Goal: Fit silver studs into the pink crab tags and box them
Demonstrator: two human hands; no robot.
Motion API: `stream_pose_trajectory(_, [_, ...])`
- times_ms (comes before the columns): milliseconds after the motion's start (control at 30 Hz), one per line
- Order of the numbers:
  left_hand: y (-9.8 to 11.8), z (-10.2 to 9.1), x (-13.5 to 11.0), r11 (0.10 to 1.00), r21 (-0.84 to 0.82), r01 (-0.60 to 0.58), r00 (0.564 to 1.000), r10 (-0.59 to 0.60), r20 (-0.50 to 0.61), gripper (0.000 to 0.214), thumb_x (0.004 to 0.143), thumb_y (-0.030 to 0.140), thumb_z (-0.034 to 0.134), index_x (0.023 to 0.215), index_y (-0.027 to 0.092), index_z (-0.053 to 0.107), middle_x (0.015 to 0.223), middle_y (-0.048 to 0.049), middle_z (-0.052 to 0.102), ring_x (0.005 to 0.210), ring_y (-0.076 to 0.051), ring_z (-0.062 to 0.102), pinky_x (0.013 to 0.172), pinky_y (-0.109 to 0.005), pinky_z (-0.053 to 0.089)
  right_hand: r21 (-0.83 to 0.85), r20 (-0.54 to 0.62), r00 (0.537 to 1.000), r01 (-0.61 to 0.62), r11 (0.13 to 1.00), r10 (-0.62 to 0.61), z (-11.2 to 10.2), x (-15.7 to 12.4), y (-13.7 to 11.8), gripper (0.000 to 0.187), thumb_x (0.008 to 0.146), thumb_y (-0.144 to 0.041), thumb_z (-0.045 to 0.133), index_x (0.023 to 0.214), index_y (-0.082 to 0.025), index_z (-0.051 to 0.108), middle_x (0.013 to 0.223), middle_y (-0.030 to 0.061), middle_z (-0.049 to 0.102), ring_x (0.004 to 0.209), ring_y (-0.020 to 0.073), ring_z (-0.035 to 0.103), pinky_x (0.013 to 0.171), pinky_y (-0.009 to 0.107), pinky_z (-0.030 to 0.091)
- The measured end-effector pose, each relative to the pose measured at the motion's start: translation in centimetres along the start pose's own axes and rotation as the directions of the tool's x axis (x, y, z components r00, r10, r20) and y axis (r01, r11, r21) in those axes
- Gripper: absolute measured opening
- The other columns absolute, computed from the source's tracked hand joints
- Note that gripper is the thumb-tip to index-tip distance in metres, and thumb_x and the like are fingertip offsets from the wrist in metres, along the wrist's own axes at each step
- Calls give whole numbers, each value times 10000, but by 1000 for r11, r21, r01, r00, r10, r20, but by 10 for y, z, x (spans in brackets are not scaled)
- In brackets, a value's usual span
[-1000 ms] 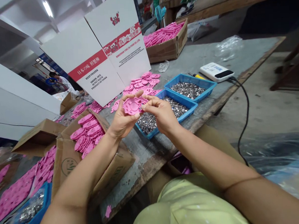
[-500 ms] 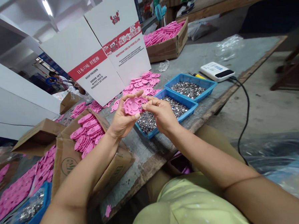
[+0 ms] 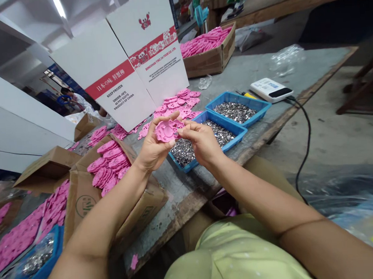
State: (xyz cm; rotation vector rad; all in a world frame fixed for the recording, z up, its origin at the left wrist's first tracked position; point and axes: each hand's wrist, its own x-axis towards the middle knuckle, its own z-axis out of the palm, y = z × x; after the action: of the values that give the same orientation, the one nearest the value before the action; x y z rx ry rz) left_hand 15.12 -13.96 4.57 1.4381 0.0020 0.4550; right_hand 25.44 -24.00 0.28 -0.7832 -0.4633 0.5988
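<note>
A pink molded piece with a round hollow (image 3: 167, 131) is held up in front of me, above the table. My left hand (image 3: 154, 147) is closed round its left side, thumb below and fingers behind. At its right edge my right hand (image 3: 202, 139) pinches with thumb and forefinger; whatever small thing may be between those fingertips is too small to make out. Just behind and below my right hand stands a blue tray (image 3: 227, 145) full of small shiny metal parts. A second blue tray (image 3: 260, 112) with similar parts sits beyond it.
Left of my hands stands a cardboard box (image 3: 83, 190) of stacked pink pieces. More pink pieces (image 3: 178, 102) lie before a white carton (image 3: 151, 70). A white scale-like device (image 3: 269, 89) with a black cable is near the table's right edge. Another cardboard box (image 3: 222, 56) stands behind.
The pink piece has tilted slightly in my left hand, its hollow facing me a little more. Both hands stay almost in place.
</note>
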Motion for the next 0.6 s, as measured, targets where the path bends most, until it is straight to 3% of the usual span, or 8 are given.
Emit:
stream_pose_trajectory(233, [0, 1, 0, 1000, 26, 2, 1000, -1, -30, 560, 685, 164, 936, 1129, 312, 629, 1494, -9, 650, 1470, -286, 525, 1237, -526, 385, -67, -13, 998, 62, 996, -63, 1, 1, 4, 218, 615, -344, 818, 534, -253, 637, 878, 41, 717, 1234, 286, 606, 1130, 472, 425])
stream_pose_trajectory(467, [0, 3, -1, 1000, 18, 16, 997, -15, -76, 574, 670, 153, 931, 1131, 301, 623, 1511, -22, 640, 1468, -283, 533, 1249, -513, 377, -84, -13, 995, 99, 992, -100, 3, 0, 14, 295, 669, -412, 840, 628, -232, 610, 766, -11, 604, 837, 186, 577, 949, 401, 473])
stream_pose_trajectory(600, [3, 5, -1, 999, -17, 31, 995, -32, -96, 550, 685, 82, 870, 1134, 288, 627, 1511, -27, 641, 1464, -280, 540, 1254, -513, 385, -17, -34, 998, 48, 999, -49, 3, 0, 18, 443, 575, -471, 929, 710, -237, 578, 748, -43, 564, 761, 157, 535, 847, 355, 489])
